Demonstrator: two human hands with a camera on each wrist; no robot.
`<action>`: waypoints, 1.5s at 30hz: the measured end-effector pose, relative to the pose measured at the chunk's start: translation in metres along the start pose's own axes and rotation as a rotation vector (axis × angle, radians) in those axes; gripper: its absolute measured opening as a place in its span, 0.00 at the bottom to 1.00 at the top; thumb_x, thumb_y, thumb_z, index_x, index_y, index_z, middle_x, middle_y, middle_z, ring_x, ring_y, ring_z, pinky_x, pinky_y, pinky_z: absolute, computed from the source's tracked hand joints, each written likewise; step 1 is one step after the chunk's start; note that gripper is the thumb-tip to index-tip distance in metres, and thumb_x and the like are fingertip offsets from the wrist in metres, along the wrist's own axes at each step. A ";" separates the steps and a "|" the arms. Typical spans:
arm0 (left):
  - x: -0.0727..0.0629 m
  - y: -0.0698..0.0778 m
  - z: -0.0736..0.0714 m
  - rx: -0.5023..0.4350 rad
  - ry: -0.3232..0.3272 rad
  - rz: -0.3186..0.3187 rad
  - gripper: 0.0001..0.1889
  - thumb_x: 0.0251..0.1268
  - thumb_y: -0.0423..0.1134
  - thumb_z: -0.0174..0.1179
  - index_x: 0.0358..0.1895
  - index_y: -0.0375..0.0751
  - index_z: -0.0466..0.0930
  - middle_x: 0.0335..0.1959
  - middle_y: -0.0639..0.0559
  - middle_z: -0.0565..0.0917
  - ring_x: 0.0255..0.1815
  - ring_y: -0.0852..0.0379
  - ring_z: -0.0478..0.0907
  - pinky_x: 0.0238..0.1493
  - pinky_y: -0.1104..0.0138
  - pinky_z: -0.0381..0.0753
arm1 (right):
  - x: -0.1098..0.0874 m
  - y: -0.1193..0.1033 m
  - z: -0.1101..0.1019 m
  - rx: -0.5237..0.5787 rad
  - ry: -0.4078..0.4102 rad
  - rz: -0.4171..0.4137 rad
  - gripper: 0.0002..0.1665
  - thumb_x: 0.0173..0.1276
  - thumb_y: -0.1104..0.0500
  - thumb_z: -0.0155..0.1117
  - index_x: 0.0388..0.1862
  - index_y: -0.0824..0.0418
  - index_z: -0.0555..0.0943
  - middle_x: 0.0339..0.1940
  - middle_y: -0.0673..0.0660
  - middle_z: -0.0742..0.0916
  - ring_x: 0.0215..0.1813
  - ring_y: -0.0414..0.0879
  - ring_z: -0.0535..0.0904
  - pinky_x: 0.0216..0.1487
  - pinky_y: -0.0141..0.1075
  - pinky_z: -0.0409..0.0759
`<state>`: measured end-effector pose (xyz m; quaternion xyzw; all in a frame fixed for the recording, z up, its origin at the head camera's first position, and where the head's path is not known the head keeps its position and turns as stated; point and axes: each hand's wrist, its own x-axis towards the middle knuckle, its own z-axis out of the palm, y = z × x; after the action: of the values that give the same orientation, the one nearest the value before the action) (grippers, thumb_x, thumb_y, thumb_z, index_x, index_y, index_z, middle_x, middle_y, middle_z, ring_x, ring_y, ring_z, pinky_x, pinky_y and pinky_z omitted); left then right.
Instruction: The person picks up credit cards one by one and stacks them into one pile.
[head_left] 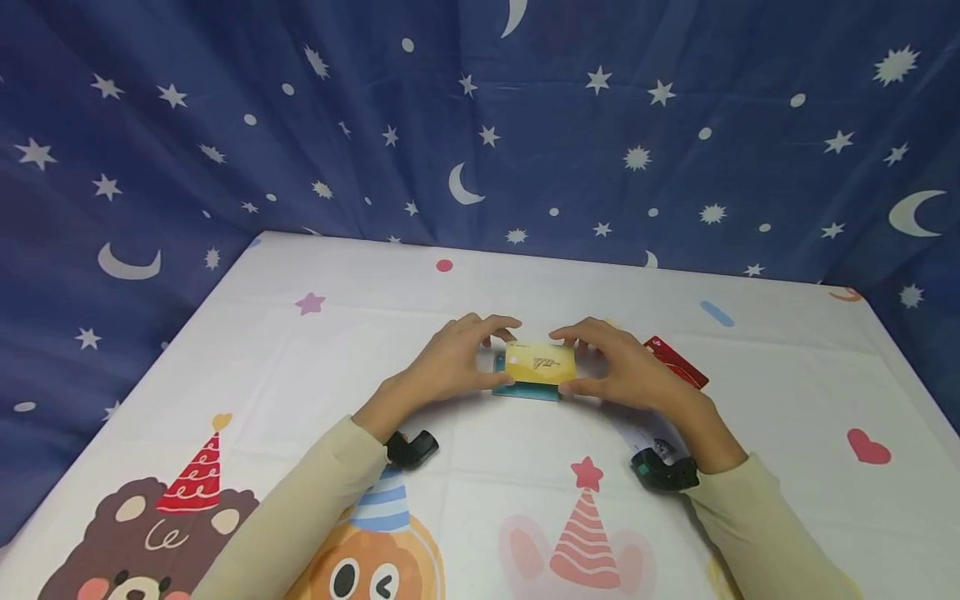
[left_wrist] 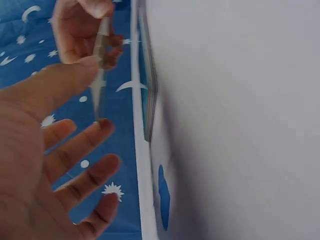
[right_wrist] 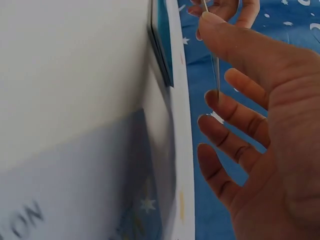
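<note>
A yellow card [head_left: 540, 363] with a small emblem is held up between my two hands in the head view. My left hand [head_left: 455, 360] pinches its left end between thumb and fingers. At the other end my right hand [head_left: 626, 367] does the same. Below the card, a small stack with a teal card on top [head_left: 528, 391] lies on the table, partly covered by the yellow card. Both wrist views show the yellow card [left_wrist: 100, 75] edge-on, apart from the stack [right_wrist: 161, 45]. The remaining fingers of each hand are spread.
To the right of my right hand lies a red card [head_left: 678, 364]. A pale, shiny card [right_wrist: 90, 185] with dark lettering lies beneath my right wrist. The table [head_left: 375, 292] has a white printed cloth, with a blue star-patterned curtain [head_left: 525, 108] behind it.
</note>
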<state>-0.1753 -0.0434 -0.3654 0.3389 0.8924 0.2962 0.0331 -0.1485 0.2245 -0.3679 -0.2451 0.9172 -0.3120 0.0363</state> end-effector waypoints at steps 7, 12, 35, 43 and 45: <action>-0.008 -0.012 0.008 -0.043 -0.019 -0.005 0.38 0.49 0.46 0.73 0.66 0.50 0.68 0.48 0.59 0.79 0.42 0.57 0.70 0.49 0.61 0.68 | 0.002 -0.003 0.008 -0.030 -0.025 -0.028 0.39 0.47 0.49 0.80 0.60 0.48 0.77 0.50 0.45 0.79 0.51 0.45 0.72 0.56 0.49 0.70; -0.011 -0.022 0.015 -0.162 -0.001 0.022 0.36 0.50 0.45 0.73 0.65 0.48 0.70 0.48 0.58 0.77 0.44 0.57 0.71 0.50 0.60 0.69 | 0.002 -0.004 0.011 -0.048 -0.023 -0.046 0.40 0.46 0.48 0.81 0.60 0.49 0.77 0.50 0.46 0.79 0.53 0.45 0.72 0.57 0.50 0.70; -0.013 -0.034 0.021 -0.202 0.013 0.075 0.37 0.50 0.44 0.74 0.66 0.50 0.68 0.50 0.58 0.76 0.45 0.59 0.69 0.52 0.60 0.68 | 0.002 -0.006 0.020 -0.136 -0.029 -0.012 0.38 0.47 0.44 0.79 0.59 0.47 0.78 0.53 0.48 0.79 0.56 0.47 0.72 0.58 0.49 0.71; -0.013 -0.035 0.021 -0.192 -0.006 0.087 0.37 0.50 0.45 0.74 0.65 0.49 0.69 0.51 0.58 0.76 0.46 0.60 0.69 0.52 0.60 0.68 | 0.002 -0.006 0.023 -0.160 -0.039 0.002 0.39 0.47 0.44 0.79 0.60 0.47 0.78 0.55 0.50 0.79 0.60 0.49 0.70 0.58 0.51 0.71; -0.013 -0.035 0.021 -0.189 -0.009 0.095 0.37 0.50 0.44 0.74 0.66 0.49 0.69 0.52 0.57 0.76 0.47 0.60 0.68 0.52 0.61 0.68 | 0.002 -0.005 0.023 -0.166 -0.039 0.003 0.39 0.47 0.44 0.79 0.60 0.47 0.78 0.55 0.50 0.79 0.60 0.50 0.70 0.58 0.51 0.71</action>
<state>-0.1806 -0.0612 -0.4041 0.3775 0.8432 0.3788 0.0550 -0.1428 0.2071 -0.3831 -0.2521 0.9393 -0.2303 0.0340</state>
